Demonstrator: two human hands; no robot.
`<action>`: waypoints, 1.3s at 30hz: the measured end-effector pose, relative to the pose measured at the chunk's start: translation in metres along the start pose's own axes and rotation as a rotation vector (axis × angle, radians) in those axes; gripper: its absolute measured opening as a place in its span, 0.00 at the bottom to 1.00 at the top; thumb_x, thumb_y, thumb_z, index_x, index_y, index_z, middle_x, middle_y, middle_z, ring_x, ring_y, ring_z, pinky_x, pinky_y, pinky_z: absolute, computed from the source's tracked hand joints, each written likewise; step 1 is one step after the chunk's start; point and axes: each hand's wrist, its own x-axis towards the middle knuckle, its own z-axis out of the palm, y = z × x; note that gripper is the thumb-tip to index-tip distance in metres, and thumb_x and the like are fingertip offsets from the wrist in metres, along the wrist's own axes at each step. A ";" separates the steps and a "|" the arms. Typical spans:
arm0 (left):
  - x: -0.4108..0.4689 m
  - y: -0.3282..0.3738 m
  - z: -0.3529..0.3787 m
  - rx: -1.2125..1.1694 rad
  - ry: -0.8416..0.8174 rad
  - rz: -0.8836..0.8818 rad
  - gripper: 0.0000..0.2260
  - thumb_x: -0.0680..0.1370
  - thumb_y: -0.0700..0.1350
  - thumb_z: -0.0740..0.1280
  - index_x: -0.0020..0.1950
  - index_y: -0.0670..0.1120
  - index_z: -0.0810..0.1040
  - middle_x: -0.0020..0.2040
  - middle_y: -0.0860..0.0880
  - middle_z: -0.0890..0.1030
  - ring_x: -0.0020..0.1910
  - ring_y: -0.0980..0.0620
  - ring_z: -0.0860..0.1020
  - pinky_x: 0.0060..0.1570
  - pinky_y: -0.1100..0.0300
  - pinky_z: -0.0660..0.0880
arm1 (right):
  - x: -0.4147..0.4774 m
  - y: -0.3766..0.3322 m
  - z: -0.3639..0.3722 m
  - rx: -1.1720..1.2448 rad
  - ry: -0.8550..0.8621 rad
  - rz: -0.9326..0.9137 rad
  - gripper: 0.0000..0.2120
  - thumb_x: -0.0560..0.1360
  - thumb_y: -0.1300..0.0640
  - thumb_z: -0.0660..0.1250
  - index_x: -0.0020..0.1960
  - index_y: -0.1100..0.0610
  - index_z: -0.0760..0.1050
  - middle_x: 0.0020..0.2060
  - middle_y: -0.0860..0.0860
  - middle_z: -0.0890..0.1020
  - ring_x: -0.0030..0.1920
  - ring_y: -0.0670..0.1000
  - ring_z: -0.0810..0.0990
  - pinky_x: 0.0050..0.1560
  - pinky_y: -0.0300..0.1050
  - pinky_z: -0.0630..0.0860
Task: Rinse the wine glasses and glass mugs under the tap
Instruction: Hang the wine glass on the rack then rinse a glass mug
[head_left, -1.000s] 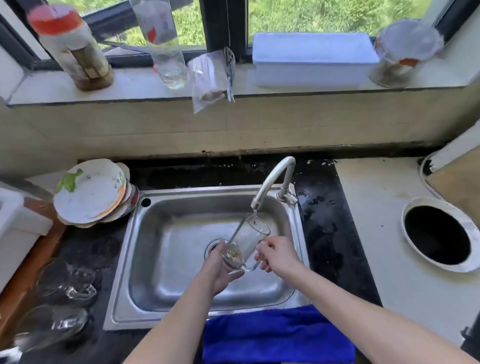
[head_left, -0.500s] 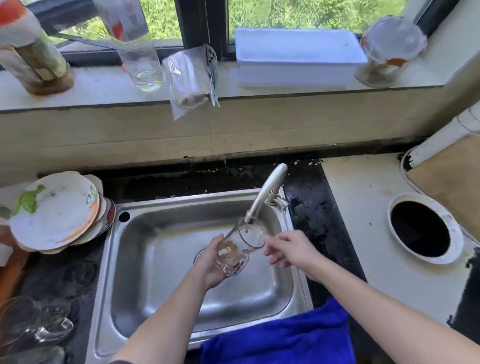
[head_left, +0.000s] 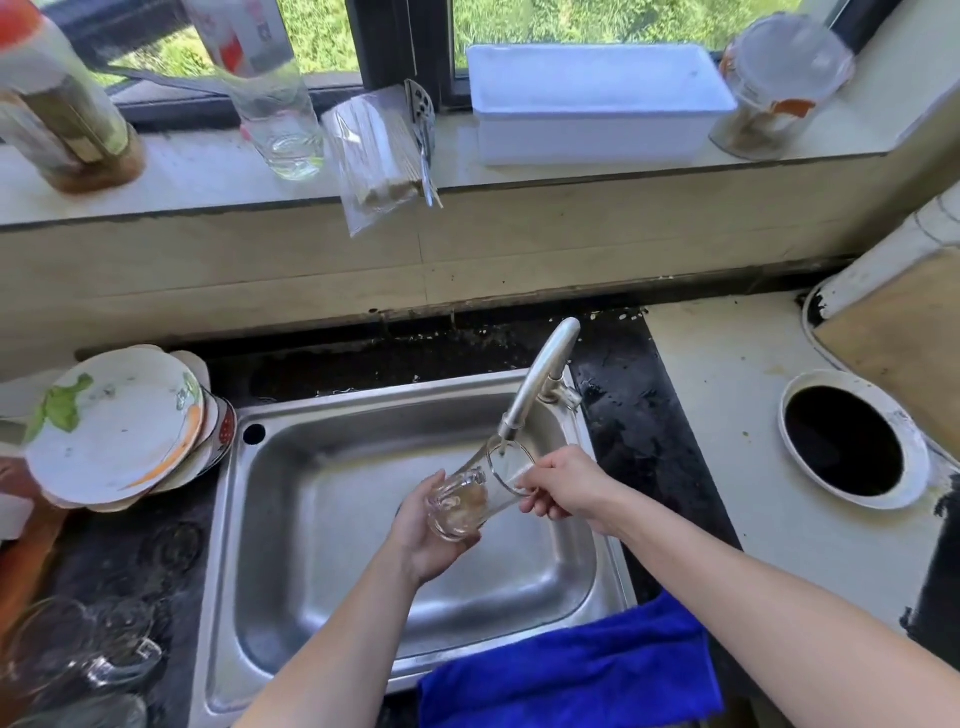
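Observation:
A clear glass mug (head_left: 480, 491) lies tilted over the steel sink (head_left: 322, 519), its mouth up against the spout of the metal tap (head_left: 537, 384). Water runs into it. My left hand (head_left: 423, 535) cups the mug's thick base from below. My right hand (head_left: 563, 488) pinches the rim at the mouth, fingers curled on the glass. Several other clear glasses (head_left: 78, 660) lie on the dark counter at the lower left.
A stack of white plates (head_left: 111, 426) sits left of the sink. A blue cloth (head_left: 566, 670) hangs over the sink's front edge. A round hole (head_left: 844, 441) opens in the right counter. Bottles, a jar and a white box (head_left: 592, 98) line the windowsill.
The mug has tipped flatter and its mouth has come up to the spout. My right hand went from the mug's side to its rim. The view has shifted slightly.

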 end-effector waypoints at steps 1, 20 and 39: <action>0.000 0.001 0.000 0.026 0.004 -0.017 0.13 0.75 0.53 0.63 0.47 0.44 0.78 0.40 0.43 0.79 0.36 0.44 0.75 0.30 0.60 0.69 | -0.001 -0.001 0.000 -0.014 -0.010 0.015 0.09 0.76 0.63 0.65 0.51 0.70 0.78 0.32 0.56 0.82 0.26 0.46 0.76 0.24 0.35 0.68; 0.002 0.007 0.001 0.136 0.022 0.001 0.27 0.77 0.66 0.55 0.57 0.45 0.78 0.47 0.43 0.79 0.31 0.46 0.74 0.27 0.62 0.66 | -0.005 -0.023 -0.005 -0.107 -0.045 -0.049 0.09 0.75 0.62 0.68 0.47 0.69 0.79 0.37 0.61 0.83 0.29 0.50 0.81 0.26 0.37 0.73; -0.006 0.010 0.007 0.236 0.034 -0.053 0.21 0.77 0.61 0.59 0.53 0.44 0.78 0.39 0.41 0.78 0.30 0.44 0.74 0.28 0.62 0.66 | -0.008 -0.028 -0.012 -0.547 0.277 -0.228 0.11 0.68 0.45 0.73 0.40 0.52 0.77 0.37 0.45 0.83 0.39 0.46 0.81 0.36 0.43 0.71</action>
